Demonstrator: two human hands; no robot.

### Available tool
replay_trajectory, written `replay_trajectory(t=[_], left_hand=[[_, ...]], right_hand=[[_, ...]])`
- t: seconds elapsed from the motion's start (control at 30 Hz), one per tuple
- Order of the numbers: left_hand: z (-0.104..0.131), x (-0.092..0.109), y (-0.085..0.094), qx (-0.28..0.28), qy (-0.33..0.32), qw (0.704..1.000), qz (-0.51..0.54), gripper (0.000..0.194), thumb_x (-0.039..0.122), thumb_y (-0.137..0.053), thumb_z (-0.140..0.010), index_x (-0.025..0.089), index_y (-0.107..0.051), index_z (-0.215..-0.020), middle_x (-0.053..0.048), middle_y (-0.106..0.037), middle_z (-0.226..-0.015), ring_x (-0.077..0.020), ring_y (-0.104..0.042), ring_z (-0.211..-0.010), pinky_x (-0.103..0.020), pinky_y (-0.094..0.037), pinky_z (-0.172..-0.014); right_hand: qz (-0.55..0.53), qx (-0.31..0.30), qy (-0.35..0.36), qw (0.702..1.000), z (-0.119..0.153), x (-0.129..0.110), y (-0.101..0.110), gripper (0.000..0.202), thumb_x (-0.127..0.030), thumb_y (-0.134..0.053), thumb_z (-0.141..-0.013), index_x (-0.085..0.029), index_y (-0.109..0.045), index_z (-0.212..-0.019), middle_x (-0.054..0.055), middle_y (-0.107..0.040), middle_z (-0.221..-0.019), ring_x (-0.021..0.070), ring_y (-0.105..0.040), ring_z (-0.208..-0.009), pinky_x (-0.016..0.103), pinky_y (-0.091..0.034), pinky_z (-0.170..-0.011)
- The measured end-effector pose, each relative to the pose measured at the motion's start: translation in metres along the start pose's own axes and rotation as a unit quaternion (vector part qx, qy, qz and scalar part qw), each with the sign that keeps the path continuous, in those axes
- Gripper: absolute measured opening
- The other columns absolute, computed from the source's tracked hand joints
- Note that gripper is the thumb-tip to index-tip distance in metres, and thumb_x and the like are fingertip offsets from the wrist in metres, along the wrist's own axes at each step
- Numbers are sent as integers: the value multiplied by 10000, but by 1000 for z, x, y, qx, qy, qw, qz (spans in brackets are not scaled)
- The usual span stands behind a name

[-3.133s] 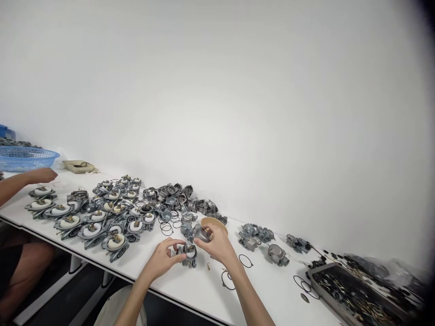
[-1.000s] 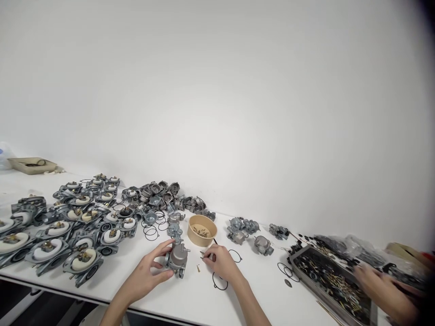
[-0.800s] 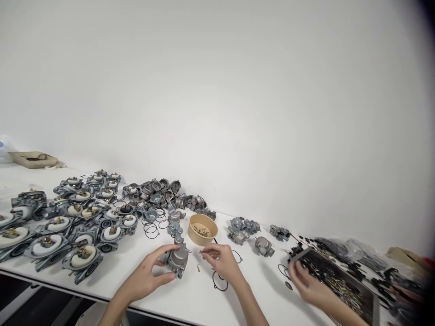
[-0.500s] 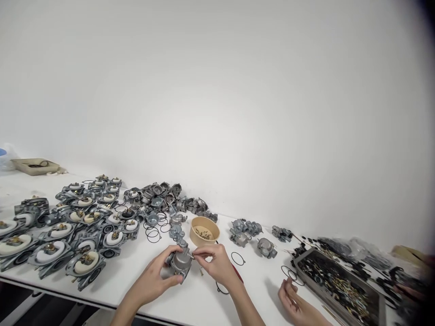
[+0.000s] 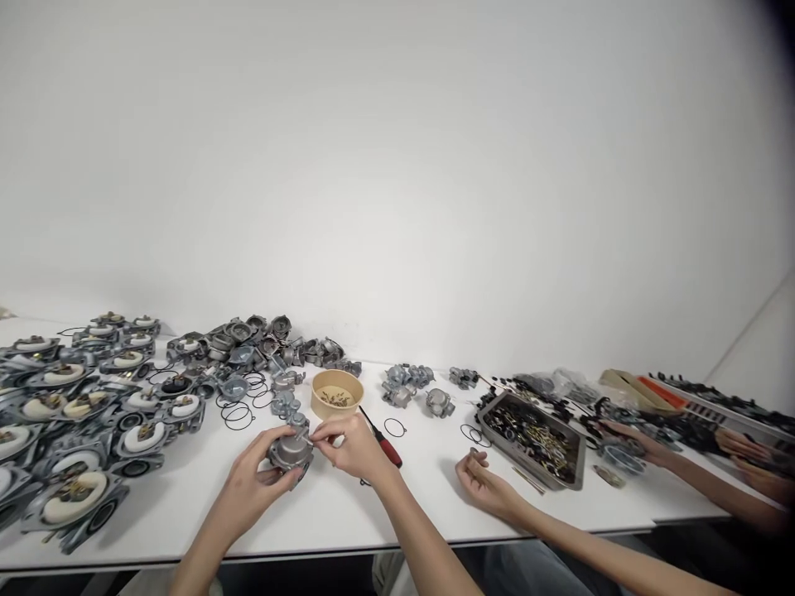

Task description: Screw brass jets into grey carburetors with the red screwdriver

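A grey metal carburetor is gripped in my left hand, thumb in front and fingers behind. On its right side, my right hand pinches something too small to make out against the housing. Just behind stands a tan round bowl with small screws inside. Partly under my right forearm lies a screwdriver with a red and black handle. Black rubber rings lie behind my left hand.
Rows of carburetor bodies with white floats fill the left side, with a heap of metal bowls behind. Several carburetors stand right of centre. Another person's hand is beside a metal tray of small parts.
The view has swung right, bringing in more of the right side and another person's arms. My hands still hold the carburetor together.
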State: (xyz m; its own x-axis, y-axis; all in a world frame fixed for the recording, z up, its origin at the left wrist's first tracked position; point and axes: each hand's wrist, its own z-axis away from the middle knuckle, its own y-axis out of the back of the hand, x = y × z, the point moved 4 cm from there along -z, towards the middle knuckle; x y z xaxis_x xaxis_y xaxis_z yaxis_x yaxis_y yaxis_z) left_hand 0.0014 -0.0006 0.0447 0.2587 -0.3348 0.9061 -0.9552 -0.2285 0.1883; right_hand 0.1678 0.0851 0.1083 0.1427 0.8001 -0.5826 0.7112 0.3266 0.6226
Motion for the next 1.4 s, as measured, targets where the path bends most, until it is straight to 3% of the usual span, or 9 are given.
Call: replay_trajectory(t=[0.2,0.43,0.6,0.9,1.07,1.23,1.4], left_hand=[[-1,-6,-1,7,1,1000,-20,481,432,-725,-831,254,-559,-1246,-95,-596,-1327,-311,-626,-1189,-436,-650,-884],[-3,-10,-1,1,4,998,-56,516,436,-740,-825,261,-529,-1262,-99,-594,-1330,-298,-638,-1166,-428,-644,-895],[-3,-14,0,-1,-1,998,-62,519,449,-746,-821,265,-541,-1261,-91,-624,-1314,-284,-652,-1162,-412,-636,-906],[-4,-8,1,22,-1,998,-60,544,481,-790,-763,254,-596,-1218,-87,-658,-1280,-292,-675,-1136,-393,-655,-860],[-4,-6,-1,15,-1,998,-62,548,487,-784,-770,248,-595,-1226,-90,-656,-1283,-298,-675,-1142,-417,-652,-875],[-3,-8,0,-4,-6,996,-85,528,465,-750,-818,268,-555,-1268,-82,-639,-1303,-295,-658,-1169,-452,-631,-930],[-4,-11,1,-10,-5,996,-92,547,477,-750,-815,271,-544,-1278,-83,-601,-1349,-314,-633,-1209,-455,-632,-928]], right_hand=[[-13,21,-40,999,7,7,-4,198,-120,-659,-826,-205,-812,-918,40,-789,-820,162,-704,-674,244,-555,-661],[19,41,-6,999,18,6,-10,188,-148,-656,-857,-192,-815,-948,70,-787,-911,173,-698,-739,238,-531,-641],[-19,50,-39,998,21,9,-9,164,-183,-703,-840,-204,-815,-957,57,-790,-920,170,-701,-756,229,-522,-643],[-29,9,-71,997,-1,5,-5,193,-73,-678,-667,-179,-794,-778,7,-748,-707,141,-652,-637,217,-496,-610],[-106,16,-118,987,-7,6,2,222,-106,-674,-678,-180,-804,-841,18,-756,-747,140,-656,-654,212,-502,-585],[-162,124,-145,968,9,12,34,176,-234,-716,-745,-196,-820,-882,57,-786,-877,188,-711,-754,284,-577,-683],[-214,313,-220,899,82,35,92,293,-413,-818,-706,-160,-772,-846,78,-761,-746,217,-711,-662,340,-600,-638]])
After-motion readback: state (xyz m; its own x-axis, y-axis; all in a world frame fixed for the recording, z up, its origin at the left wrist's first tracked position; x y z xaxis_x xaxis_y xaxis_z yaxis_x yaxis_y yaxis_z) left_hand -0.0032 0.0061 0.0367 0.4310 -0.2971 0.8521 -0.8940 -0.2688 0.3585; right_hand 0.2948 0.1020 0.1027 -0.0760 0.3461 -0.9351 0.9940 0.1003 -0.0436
